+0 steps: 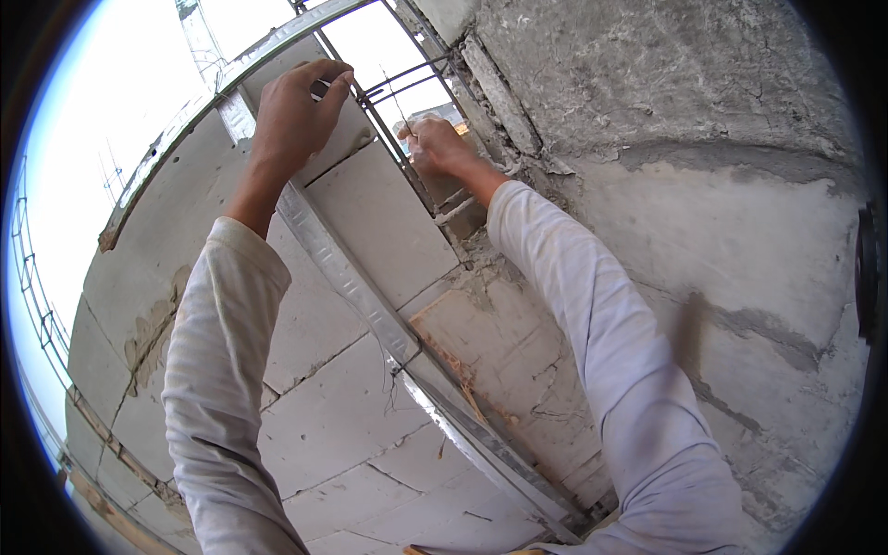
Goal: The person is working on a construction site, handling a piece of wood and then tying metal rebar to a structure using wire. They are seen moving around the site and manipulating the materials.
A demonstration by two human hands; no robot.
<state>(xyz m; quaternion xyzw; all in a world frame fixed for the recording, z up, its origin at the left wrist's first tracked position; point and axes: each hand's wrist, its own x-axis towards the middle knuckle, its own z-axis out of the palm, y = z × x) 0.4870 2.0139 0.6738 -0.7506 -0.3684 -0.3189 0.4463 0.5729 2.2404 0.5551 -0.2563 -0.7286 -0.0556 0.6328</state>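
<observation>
My left hand (298, 116) is raised at the upper middle, in front of the block wall. Its thumb and index finger pinch together beside the steel rebar (377, 120); whatever is between them is too small to make out. Right of the rebar, my right hand (437, 146) is closed with a thin wire (399, 97) rising from its fingertips. Those fingertips look whitish. Below my left hand a galvanized metal channel (338, 268) slants down across the wall, with a thin tie wire (396, 368) wound round it lower down.
Pale block wall (324, 421) fills the middle and left. A rough grey cement wall (684, 83) stands at the right. Another metal strip (287, 35) runs along the wall's top edge. Rebar framing (42, 296) stands at the far left, and a brownish board (509, 347) leans below my right arm.
</observation>
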